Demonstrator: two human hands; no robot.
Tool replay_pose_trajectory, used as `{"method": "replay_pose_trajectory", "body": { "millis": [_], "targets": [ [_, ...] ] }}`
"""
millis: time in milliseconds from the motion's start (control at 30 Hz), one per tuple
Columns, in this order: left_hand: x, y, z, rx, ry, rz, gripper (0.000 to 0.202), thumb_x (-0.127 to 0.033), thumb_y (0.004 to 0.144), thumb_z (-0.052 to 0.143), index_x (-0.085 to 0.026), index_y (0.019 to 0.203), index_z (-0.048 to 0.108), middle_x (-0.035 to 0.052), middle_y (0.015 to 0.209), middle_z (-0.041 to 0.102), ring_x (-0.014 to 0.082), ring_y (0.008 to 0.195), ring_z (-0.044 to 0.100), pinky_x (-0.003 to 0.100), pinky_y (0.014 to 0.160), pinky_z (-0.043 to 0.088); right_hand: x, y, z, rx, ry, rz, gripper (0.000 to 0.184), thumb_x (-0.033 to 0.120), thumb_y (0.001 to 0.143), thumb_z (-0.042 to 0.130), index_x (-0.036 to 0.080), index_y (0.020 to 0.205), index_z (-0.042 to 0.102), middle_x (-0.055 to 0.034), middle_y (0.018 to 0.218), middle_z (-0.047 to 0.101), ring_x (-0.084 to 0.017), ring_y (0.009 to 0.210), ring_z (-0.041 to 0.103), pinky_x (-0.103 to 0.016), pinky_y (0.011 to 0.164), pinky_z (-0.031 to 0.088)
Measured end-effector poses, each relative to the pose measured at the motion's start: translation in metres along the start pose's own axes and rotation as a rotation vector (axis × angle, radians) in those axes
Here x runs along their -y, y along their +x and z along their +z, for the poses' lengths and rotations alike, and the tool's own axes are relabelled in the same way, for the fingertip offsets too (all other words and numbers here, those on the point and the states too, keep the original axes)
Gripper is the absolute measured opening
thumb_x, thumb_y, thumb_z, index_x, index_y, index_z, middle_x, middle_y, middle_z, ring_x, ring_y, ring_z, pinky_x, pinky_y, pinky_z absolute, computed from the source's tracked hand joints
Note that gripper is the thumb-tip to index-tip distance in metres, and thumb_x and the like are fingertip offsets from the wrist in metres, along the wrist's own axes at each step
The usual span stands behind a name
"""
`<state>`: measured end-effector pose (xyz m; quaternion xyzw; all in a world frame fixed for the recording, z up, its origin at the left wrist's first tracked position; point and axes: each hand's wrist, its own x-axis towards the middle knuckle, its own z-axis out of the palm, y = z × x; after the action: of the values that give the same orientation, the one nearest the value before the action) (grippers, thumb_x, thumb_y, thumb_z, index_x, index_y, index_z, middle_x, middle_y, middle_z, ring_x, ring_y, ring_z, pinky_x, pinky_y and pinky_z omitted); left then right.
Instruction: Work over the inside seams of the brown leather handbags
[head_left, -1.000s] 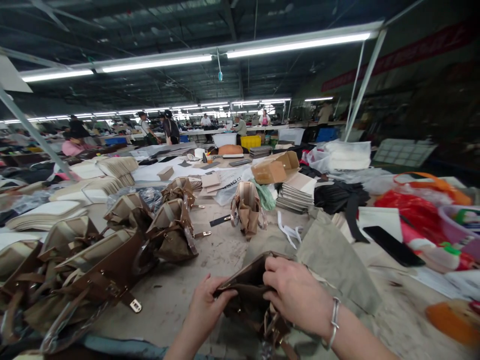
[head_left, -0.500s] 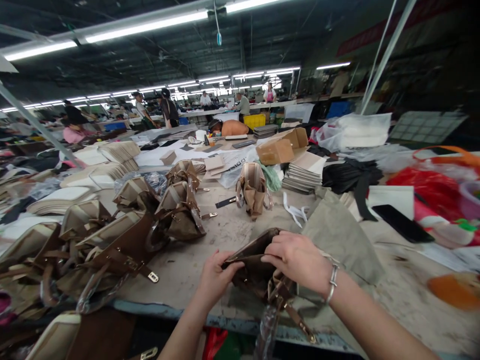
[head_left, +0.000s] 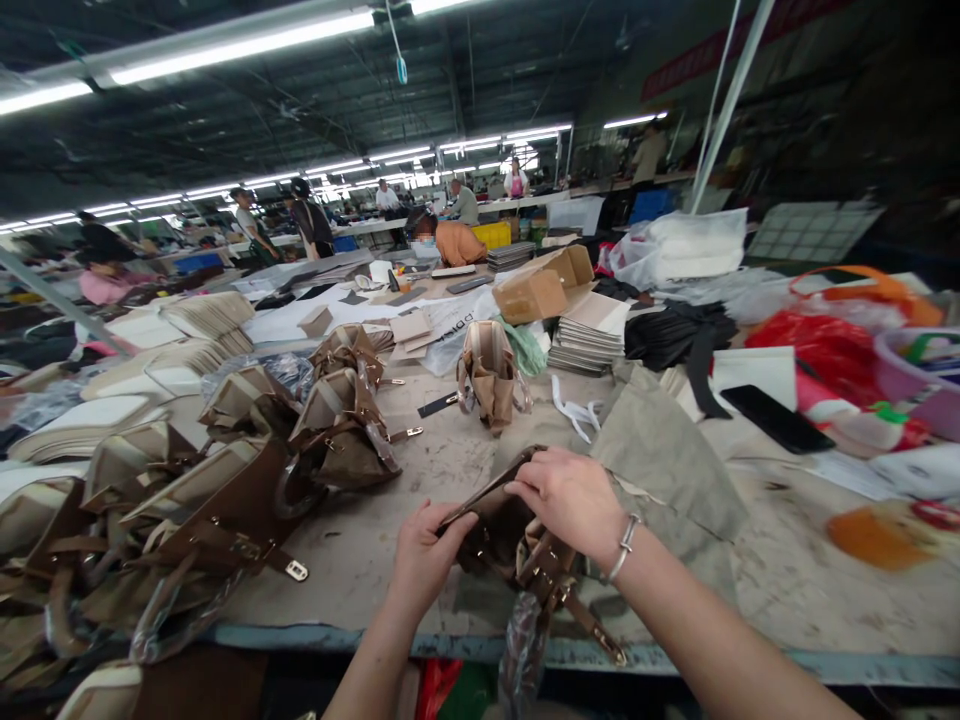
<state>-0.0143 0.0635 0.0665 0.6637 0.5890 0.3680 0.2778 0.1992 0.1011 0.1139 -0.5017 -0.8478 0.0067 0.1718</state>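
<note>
A brown handbag lies at the table's front edge, its plastic-wrapped handle hanging over. My left hand pinches the left end of its top edge between thumb and fingers. At the other end of that edge, my right hand is closed on the rim, fingertips bent into the opening. A strap with a metal clasp dangles below the right hand. Beneath and beside the bag is spread a grey-green cloth. Another small tan handbag stands upright beyond my hands.
Several brown handbags crowd the left side. Farther back are a cardboard box and stacked grey sheets. A black phone, an orange-brown object and a purple basket lie right. A co-worker in orange bends over the table's far end.
The view has shifted slightly to the right, so the scene sits farther left. Both hands keep their hold on the handbag's top edge, with little change in pose.
</note>
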Motion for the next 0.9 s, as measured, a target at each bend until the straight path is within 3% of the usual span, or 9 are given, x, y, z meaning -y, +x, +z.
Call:
{"method": "replay_pose_trajectory", "body": {
  "millis": [233, 367, 567, 733, 900],
  "targets": [
    [0.0028, 0.0020, 0.0046, -0.015, -0.005, 0.022, 0.021, -0.037, 0.082, 0.055, -0.022, 0.077, 0.069, -0.0015, 0.077, 0.069, 0.0192, 0.072, 0.060, 0.050, 0.107, 0.022, 0.0018, 0.0004, 0.0023, -0.030, -0.005, 0.040, 0.028, 0.041, 0.090, 0.051, 0.023, 0.072, 0.062, 0.0014, 0.075, 0.062, -0.016, 0.078, 0.054, -0.028, 0.064, 0.032],
    [0.0014, 0.0012, 0.0058, -0.030, 0.003, 0.014, 0.024, -0.040, 0.082, 0.054, -0.021, 0.075, 0.068, -0.0014, 0.072, 0.066, 0.0194, 0.070, 0.058, 0.049, 0.104, 0.027, 0.0031, -0.0001, 0.0049, -0.057, -0.003, 0.063, 0.026, 0.040, 0.089, 0.053, 0.023, 0.071, 0.062, 0.0014, 0.074, 0.062, -0.016, 0.079, 0.054, -0.028, 0.065, 0.032],
    [-0.0004, 0.0001, 0.0056, 0.000, 0.011, -0.008, 0.027, -0.042, 0.083, 0.052, -0.020, 0.073, 0.064, -0.0012, 0.068, 0.061, 0.0192, 0.069, 0.056, 0.036, 0.079, 0.043, 0.0040, -0.0013, 0.0067, -0.080, 0.005, 0.077, 0.027, 0.038, 0.088, 0.054, 0.022, 0.068, 0.060, 0.0017, 0.073, 0.062, -0.016, 0.077, 0.053, -0.028, 0.064, 0.032],
    [0.0022, 0.0008, 0.0071, 0.007, 0.017, -0.002, 0.028, -0.042, 0.084, 0.053, -0.019, 0.070, 0.062, -0.0015, 0.064, 0.058, 0.0174, 0.066, 0.053, 0.028, 0.064, 0.039, 0.0049, -0.0014, 0.0070, -0.088, 0.017, 0.092, 0.026, 0.038, 0.088, 0.054, 0.022, 0.068, 0.060, 0.0016, 0.074, 0.062, -0.016, 0.077, 0.053, -0.028, 0.065, 0.033],
    [0.0002, 0.0001, 0.0071, -0.004, -0.011, 0.005, 0.029, -0.041, 0.084, 0.054, -0.017, 0.068, 0.061, -0.0011, 0.062, 0.053, 0.0167, 0.064, 0.050, 0.026, 0.059, 0.036, 0.0052, 0.0004, 0.0065, -0.076, 0.012, 0.099, 0.026, 0.038, 0.088, 0.053, 0.021, 0.070, 0.061, 0.0006, 0.076, 0.063, -0.017, 0.079, 0.054, -0.028, 0.066, 0.033]
  ]
}}
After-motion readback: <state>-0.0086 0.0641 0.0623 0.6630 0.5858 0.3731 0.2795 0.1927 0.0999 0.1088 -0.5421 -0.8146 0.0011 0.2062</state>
